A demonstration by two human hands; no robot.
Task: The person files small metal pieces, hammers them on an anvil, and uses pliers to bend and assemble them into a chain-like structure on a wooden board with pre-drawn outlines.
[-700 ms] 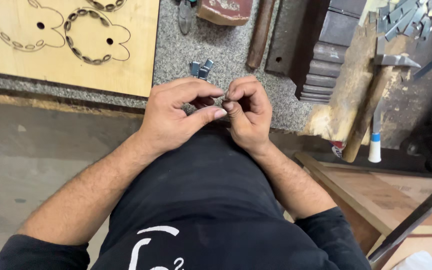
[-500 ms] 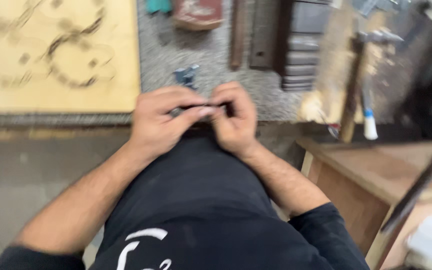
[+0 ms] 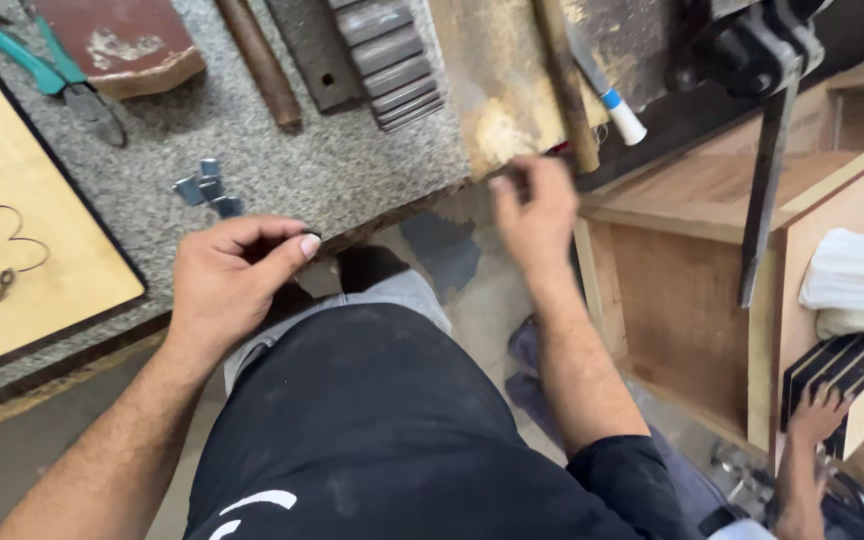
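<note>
Fingers of the left hand (image 3: 227, 285) curl inward over the front edge of the grey stone bench (image 3: 352, 170), thumb and forefinger pinched together on a small dark piece (image 3: 310, 236) that is too small to make out further. Just beyond that hand, a few small bluish metal clips (image 3: 207, 190) lie loose on the bench top. The right hand (image 3: 535, 208) is blurred, raised near the bench's chipped corner with fingers loosely bent; whether it holds anything I cannot tell. Its fingertips sit close to the wooden handle (image 3: 560, 80) that lies across the worn board. The two hands are well apart.

Further left lies a pale wooden die board (image 3: 22, 240) with cut outlines, and teal-handled pliers (image 3: 47, 70) rest beside a reddish block (image 3: 117, 40). At lower right another person's hand (image 3: 820, 415) touches a stack of dark strips (image 3: 837, 365) beside a white cloth (image 3: 857, 285).
</note>
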